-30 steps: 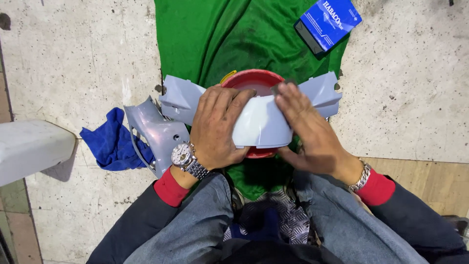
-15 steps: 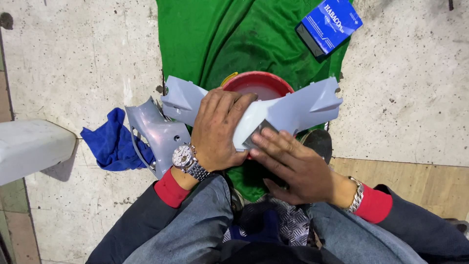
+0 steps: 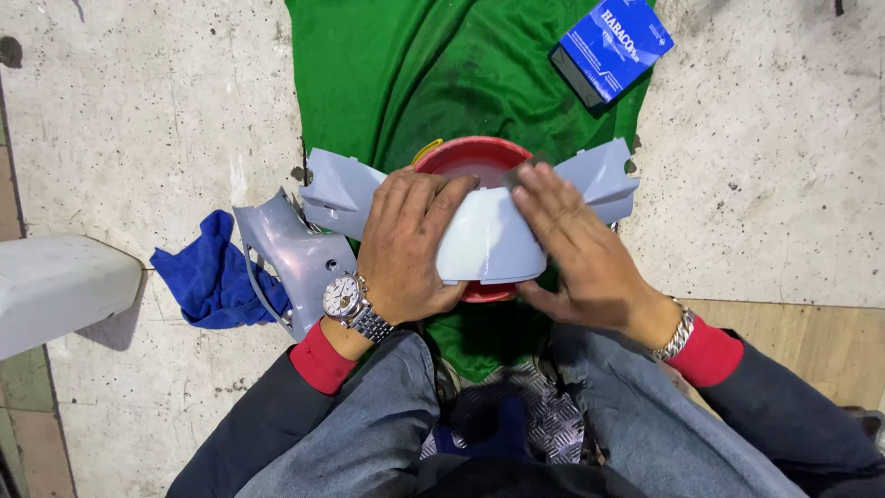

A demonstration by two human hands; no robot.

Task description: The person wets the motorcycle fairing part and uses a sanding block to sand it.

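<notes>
Fingers of the right hand [image 3: 590, 263] now lie flat on the grey plastic fairing panel [image 3: 489, 242], higher than half a second ago, pressing a small dark pad. Left hand [image 3: 406, 249] stays clamped on the panel, over the red basin [image 3: 466, 157] on the green cloth [image 3: 442, 74].

Panel [image 3: 489, 242] over bowl [image 3: 470, 159], on cloth [image 3: 433, 74]

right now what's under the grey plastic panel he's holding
Under the grey plastic panel sits a red bowl on a green cloth. Only the bowl's far rim and a sliver near the left hand show; its contents are covered.
</notes>
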